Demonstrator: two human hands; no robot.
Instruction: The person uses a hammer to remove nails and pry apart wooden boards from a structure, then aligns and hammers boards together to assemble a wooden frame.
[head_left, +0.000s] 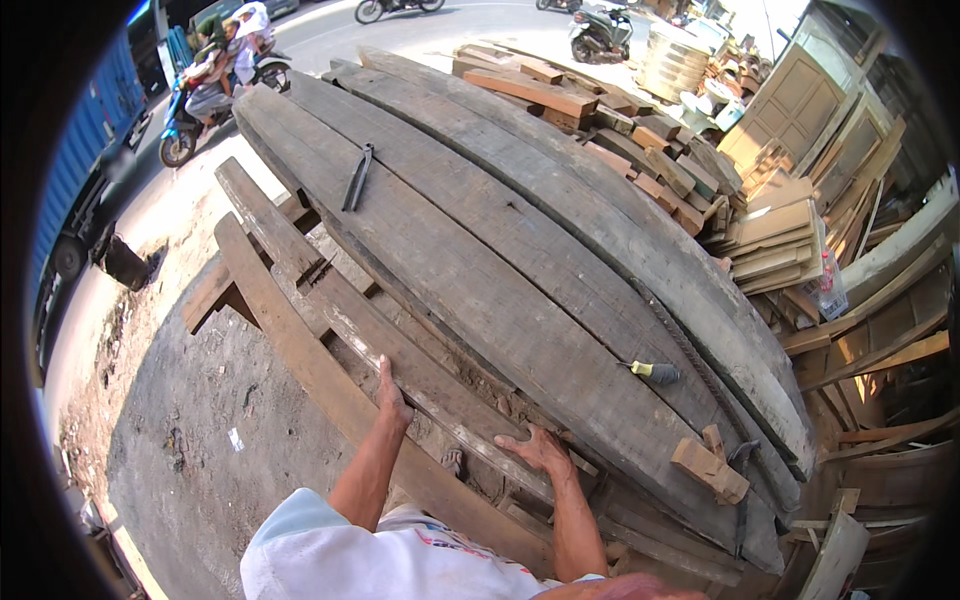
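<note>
My left hand [393,402] and my right hand [545,452] are both on a long, worn wooden beam [375,325] with chipped pale edges and a notch near its far end. The left hand grips the near edge. My right hand wraps over the beam farther right, its thumb toward the left and its other fingers partly hidden. Closer to me runs a smoother brown plank [300,345]. Beyond the beam, wide grey planks [450,245] bear a dark metal hand tool [358,180], a screwdriver-like tool with a yellow and grey handle [657,373], and a wooden block [710,470].
A dark ridged bar [692,350] and a hammer-like tool [742,458] lie on the planks at right. Stacked timber offcuts [640,135] and panel doors [785,110] stand beyond. Motorbikes and a blue truck [85,150] are on the road side. One foot [453,461] shows below the beam.
</note>
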